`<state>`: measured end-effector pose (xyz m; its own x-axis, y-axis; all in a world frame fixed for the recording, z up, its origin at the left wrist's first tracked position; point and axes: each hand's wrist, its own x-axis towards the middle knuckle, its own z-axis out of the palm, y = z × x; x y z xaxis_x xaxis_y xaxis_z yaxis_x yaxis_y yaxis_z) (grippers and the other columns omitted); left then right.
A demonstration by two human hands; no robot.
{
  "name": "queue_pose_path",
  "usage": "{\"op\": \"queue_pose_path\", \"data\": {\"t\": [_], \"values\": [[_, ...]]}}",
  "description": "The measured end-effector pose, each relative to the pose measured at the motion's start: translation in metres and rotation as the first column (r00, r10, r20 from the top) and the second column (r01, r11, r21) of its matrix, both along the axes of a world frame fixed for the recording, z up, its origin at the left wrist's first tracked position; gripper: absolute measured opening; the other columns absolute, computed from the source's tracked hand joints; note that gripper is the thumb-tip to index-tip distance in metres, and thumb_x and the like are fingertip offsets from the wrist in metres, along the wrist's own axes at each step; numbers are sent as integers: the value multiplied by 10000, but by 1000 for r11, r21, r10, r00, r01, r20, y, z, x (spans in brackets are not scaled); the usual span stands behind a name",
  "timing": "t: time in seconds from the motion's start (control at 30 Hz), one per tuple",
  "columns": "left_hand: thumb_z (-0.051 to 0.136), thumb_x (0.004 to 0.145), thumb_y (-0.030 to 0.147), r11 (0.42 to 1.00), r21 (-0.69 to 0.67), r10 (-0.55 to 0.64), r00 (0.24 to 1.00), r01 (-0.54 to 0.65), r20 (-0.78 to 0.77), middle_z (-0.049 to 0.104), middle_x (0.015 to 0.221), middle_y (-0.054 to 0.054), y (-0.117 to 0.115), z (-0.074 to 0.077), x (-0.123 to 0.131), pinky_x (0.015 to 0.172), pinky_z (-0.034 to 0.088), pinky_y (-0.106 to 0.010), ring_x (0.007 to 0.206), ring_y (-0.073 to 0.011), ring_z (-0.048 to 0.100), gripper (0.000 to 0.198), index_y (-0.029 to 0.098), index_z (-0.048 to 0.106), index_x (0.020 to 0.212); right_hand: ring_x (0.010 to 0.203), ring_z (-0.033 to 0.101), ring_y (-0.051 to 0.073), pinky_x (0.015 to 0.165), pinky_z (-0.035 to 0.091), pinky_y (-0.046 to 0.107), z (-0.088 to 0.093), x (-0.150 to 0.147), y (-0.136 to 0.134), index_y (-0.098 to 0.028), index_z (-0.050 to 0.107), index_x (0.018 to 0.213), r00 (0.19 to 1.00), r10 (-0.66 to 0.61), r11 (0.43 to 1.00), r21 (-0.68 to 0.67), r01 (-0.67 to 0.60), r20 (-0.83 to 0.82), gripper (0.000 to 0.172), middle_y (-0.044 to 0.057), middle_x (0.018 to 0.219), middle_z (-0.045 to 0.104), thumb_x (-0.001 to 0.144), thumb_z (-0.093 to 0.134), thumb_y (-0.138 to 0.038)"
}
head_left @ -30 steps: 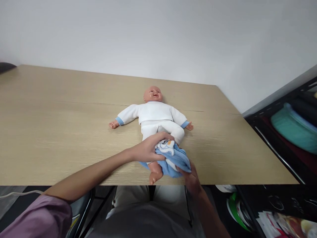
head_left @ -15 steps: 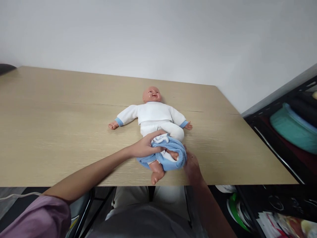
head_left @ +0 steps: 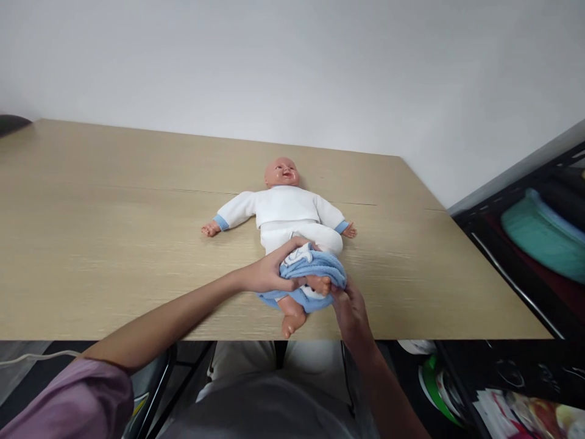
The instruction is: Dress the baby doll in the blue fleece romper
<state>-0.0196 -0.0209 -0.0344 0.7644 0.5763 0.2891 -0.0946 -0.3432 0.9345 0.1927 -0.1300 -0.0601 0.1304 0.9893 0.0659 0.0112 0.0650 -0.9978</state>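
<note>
A baby doll (head_left: 287, 206) in a white top with blue cuffs lies on its back, head toward the wall. Blue and white cloth trousers (head_left: 322, 263) are bunched around its lower legs. My left hand (head_left: 269, 270) grips the bunched cloth and the doll's leg from the left, thumb below and fingers above. On the right, my right hand (head_left: 350, 303) pinches the cloth's edge beside one bare foot (head_left: 319, 284). The other bare foot (head_left: 293, 318) sticks out of the cloth near the table's front edge.
The doll rests on a wooden table (head_left: 114, 231) against a pale wall. At the right stands a black shelf with a teal container (head_left: 543, 235) and, lower down, a green round object (head_left: 434, 390) and packets. A cable runs at the lower left.
My right hand has moved slightly down and inward along the cloth's edge. More of the foot beside it shows, and the cloth has been pushed back from it. My left hand keeps its grip.
</note>
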Motion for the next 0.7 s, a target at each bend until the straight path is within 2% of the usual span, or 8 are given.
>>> {"op": "queue_pose_path", "data": {"t": [0.13,0.23,0.33,0.47,0.53,0.63,0.7], "values": [[726,991,487,999,-16,31,998,-31,-50,620,1507,-163,5,-8,-3,1256,442,-544,1459,-350,574,637,214,508,1524,965,686,255,863,584,362,2,-5,8,-267,635,1085,987,-152,988,35,150,48,155,39,1011,743,976,634,-378],[659,1045,533,997,-55,56,998,-58,-42,654,1462,-154,7,-9,-3,1236,465,-521,1407,-323,617,562,210,550,1492,908,657,227,807,561,336,3,-6,14,-290,537,1220,984,-179,983,36,179,16,260,14,1013,705,989,628,-368],[672,1051,523,994,-14,108,994,-108,-10,636,1465,-155,8,-8,-1,1255,444,-504,1430,-314,592,484,214,611,1418,1015,662,234,915,556,365,3,-2,18,-294,535,1304,983,-171,983,76,166,66,305,32,1127,698,1022,594,-395],[676,1053,504,990,102,96,995,-99,33,598,1472,-162,9,-7,2,1267,426,-490,1450,-314,563,387,211,673,1306,1300,604,280,1150,460,432,1,4,19,-275,643,1215,969,-198,967,192,168,148,262,75,1353,667,1003,634,-428],[681,1053,500,993,82,80,996,-82,33,643,1402,-151,9,-8,3,1221,468,-482,1376,-305,611,407,203,654,1330,1333,594,295,1152,456,437,0,5,18,-264,659,1188,974,-188,963,221,157,126,257,85,1398,663,988,650,-424],[730,1015,550,994,22,105,994,-105,13,698,1285,-127,9,-9,4,1159,510,-467,1270,-301,654,479,185,656,1317,1130,645,273,994,519,393,0,7,20,-262,633,1143,974,-212,963,189,194,82,235,55,1192,705,962,636,-412],[757,983,595,990,1,138,990,-138,-16,702,1278,-119,8,-8,5,1156,511,-463,1260,-304,652,538,188,656,1319,990,626,254,897,525,368,1,12,26,-269,608,1118,981,-178,978,125,168,74,236,20,1046,685,933,616,-415]]}}
